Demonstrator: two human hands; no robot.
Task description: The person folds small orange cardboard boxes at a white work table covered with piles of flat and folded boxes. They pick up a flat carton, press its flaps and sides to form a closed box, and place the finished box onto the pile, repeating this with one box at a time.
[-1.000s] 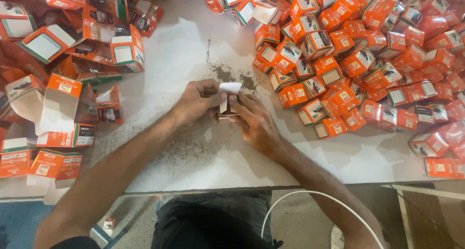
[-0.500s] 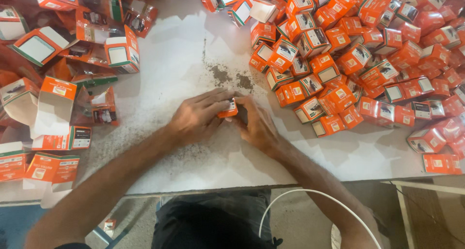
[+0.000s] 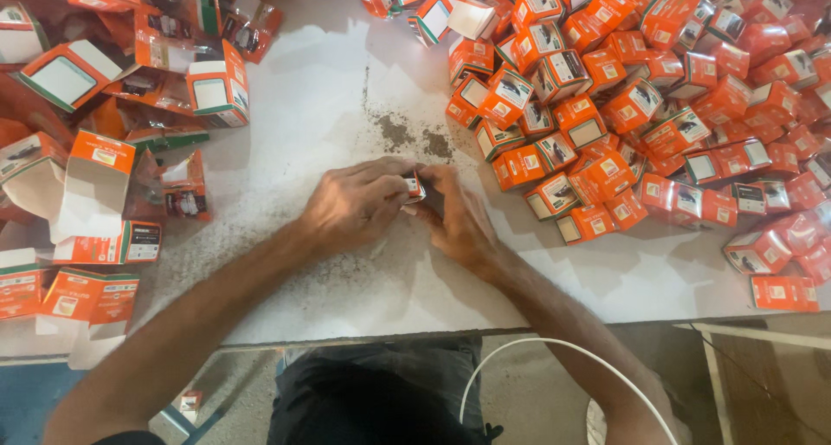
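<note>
View from above of a flat white counter (image 3: pixel 329 125), matt in finish and marked near its middle by a patch of dark, gritty specks (image 3: pixel 411 135). At the centre, the left hand (image 3: pixel 357 204) and the right hand (image 3: pixel 460 224) meet around a small orange-and-white cardboard box (image 3: pixel 415 187), of which only one corner shows between the fingers. The left hand lies palm down, fingers curled over the box from the left and closed on it. The right hand comes in from the right, its fingers bent and pressed to the box's near side, gripping it too. Both forearms run down to the counter's near edge, the wrists low over the surface. To the right, a loose heap of small closed orange cardboard boxes (image 3: pixel 658 90) with white panels covers the counter, the nearest lying just beside the right hand. To the left lie larger open orange-and-white cartons (image 3: pixel 95 185), some with flaps raised, well apart from the hands. A thin white cable (image 3: pixel 554 350) curves below the counter's edge.
</note>
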